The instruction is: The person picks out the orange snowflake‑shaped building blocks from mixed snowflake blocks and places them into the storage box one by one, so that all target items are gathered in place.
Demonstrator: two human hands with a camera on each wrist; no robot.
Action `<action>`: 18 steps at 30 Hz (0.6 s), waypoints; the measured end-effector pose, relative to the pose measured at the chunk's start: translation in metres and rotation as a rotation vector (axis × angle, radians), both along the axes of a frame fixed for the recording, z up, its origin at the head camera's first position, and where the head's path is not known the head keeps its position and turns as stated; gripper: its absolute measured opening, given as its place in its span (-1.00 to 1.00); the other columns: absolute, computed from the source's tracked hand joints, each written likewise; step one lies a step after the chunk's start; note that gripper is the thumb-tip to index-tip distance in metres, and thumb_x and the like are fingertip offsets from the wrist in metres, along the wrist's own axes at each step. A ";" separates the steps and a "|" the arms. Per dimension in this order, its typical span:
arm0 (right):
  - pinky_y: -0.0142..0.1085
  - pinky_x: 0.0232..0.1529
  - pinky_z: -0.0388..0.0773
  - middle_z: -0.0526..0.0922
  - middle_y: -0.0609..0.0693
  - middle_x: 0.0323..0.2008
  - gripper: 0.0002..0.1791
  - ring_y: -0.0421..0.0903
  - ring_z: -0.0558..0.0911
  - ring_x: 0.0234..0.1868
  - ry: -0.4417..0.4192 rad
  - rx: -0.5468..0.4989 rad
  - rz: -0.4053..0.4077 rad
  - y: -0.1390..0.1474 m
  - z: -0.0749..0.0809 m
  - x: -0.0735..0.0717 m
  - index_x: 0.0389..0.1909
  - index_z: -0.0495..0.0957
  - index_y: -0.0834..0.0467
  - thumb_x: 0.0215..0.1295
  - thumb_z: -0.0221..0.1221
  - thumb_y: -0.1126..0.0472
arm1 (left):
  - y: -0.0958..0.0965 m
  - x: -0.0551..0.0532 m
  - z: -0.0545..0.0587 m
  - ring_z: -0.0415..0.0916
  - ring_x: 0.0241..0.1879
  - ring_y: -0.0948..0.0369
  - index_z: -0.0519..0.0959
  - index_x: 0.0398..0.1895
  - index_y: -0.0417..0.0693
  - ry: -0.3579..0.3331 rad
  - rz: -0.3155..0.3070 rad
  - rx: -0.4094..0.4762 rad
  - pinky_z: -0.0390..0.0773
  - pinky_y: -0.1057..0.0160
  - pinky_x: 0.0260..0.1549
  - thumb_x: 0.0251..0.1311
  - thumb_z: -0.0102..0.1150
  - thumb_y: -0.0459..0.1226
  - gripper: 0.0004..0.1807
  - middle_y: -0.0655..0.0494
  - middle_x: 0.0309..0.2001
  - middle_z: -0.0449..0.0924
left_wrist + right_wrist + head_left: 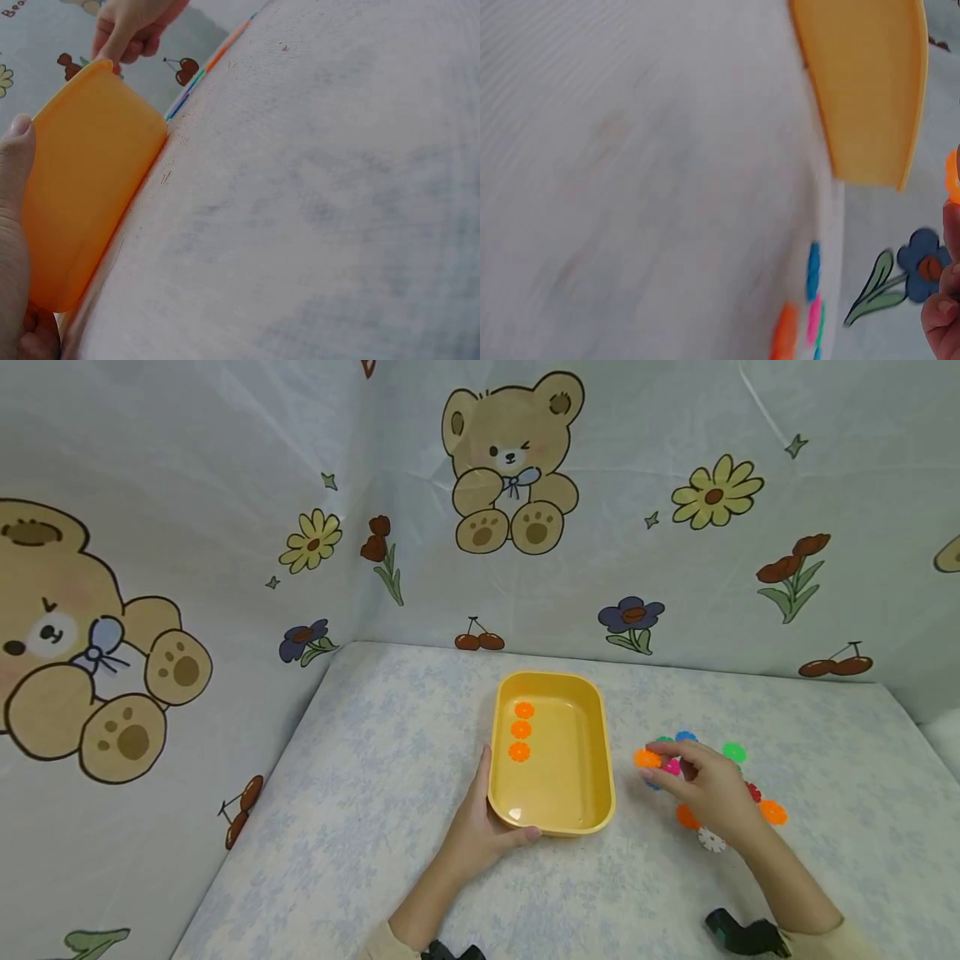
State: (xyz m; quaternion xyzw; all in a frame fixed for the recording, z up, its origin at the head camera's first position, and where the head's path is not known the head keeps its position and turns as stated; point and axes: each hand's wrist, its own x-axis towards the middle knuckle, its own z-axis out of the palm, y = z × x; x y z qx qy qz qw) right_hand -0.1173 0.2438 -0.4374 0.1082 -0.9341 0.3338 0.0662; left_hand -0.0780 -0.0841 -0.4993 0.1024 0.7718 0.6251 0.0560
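A yellow plastic tray (pixel 572 756) rests on the table, three orange flower-shaped discs (pixel 521 730) lined up along its left side. My left hand (pixel 480 827) grips the tray's near left corner, thumb along the front and fingers on the left side. Right of the tray, my right hand (pixel 708 789) pinches an orange notched disc (pixel 647 758) between thumb and fingertips, above the table. Beneath and around that hand lie several loose discs, among them a green one (pixel 734 752), a white one (pixel 712 840) and an orange one (pixel 773 812); the hand hides part of the group.
Pale mottled cloth covers the table (pixel 360 793). Fabric printed with bears and flowers hangs behind (pixel 420 435) and along the left side. A black strap piece (pixel 744 935) shows by the right wrist, and another (pixel 452 952) by the left wrist.
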 end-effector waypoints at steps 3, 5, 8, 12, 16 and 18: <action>-0.39 -0.61 0.23 0.46 -0.11 -0.43 -0.61 -0.19 0.29 -0.50 0.025 -0.014 0.027 -0.016 0.006 -0.004 -0.01 0.66 0.04 0.16 0.40 -0.01 | 0.000 0.000 0.000 -0.18 0.58 0.19 -0.38 0.61 0.25 0.003 -0.001 -0.006 -0.02 -0.15 0.50 -0.05 0.56 -0.04 0.40 0.34 0.60 -0.28; -0.41 -0.55 0.27 0.55 -0.13 -0.34 -0.60 -0.17 0.31 -0.44 0.022 -0.003 0.045 -0.030 0.008 -0.008 -0.01 0.66 0.03 0.18 0.39 -0.05 | 0.000 0.000 -0.001 -0.18 0.58 0.19 -0.38 0.61 0.24 -0.001 -0.003 -0.001 -0.01 -0.14 0.50 -0.03 0.55 -0.05 0.39 0.35 0.60 -0.28; -0.44 -0.48 0.34 0.60 -0.13 -0.28 -0.60 -0.13 0.37 -0.36 -0.009 0.007 0.075 -0.051 0.012 -0.013 -0.02 0.68 0.02 0.17 0.39 -0.07 | 0.000 -0.001 0.000 -0.18 0.58 0.18 -0.40 0.61 0.23 0.001 -0.023 0.021 -0.02 -0.11 0.50 0.00 0.53 -0.08 0.38 0.34 0.60 -0.31; -0.40 -0.33 0.50 0.62 -0.16 -0.28 -0.60 -0.10 0.46 -0.27 -0.009 0.034 0.152 -0.079 0.013 -0.018 -0.04 0.69 0.02 0.11 0.44 -0.01 | 0.000 -0.001 0.000 -0.15 0.58 0.21 -0.43 0.59 0.34 0.002 -0.046 0.049 0.00 -0.05 0.51 0.03 0.51 -0.08 0.36 0.34 0.61 -0.34; -0.24 -0.12 0.62 0.61 -0.23 -0.31 -0.61 -0.15 0.52 -0.20 -0.021 0.088 0.222 -0.105 0.010 -0.022 -0.07 0.70 0.00 0.09 0.44 -0.03 | -0.001 -0.001 0.001 -0.06 0.55 0.30 -0.42 0.58 0.43 -0.014 -0.042 0.038 0.07 0.03 0.50 0.01 0.51 0.00 0.36 0.42 0.60 -0.32; -0.21 -0.07 0.61 0.61 -0.24 -0.34 -0.62 -0.17 0.52 -0.20 -0.032 0.127 0.255 -0.116 0.008 -0.025 -0.10 0.71 0.01 0.09 0.44 -0.05 | -0.001 -0.001 0.002 -0.04 0.54 0.31 -0.41 0.59 0.41 -0.018 -0.036 0.023 0.09 0.03 0.50 -0.01 0.51 0.04 0.36 0.44 0.59 -0.31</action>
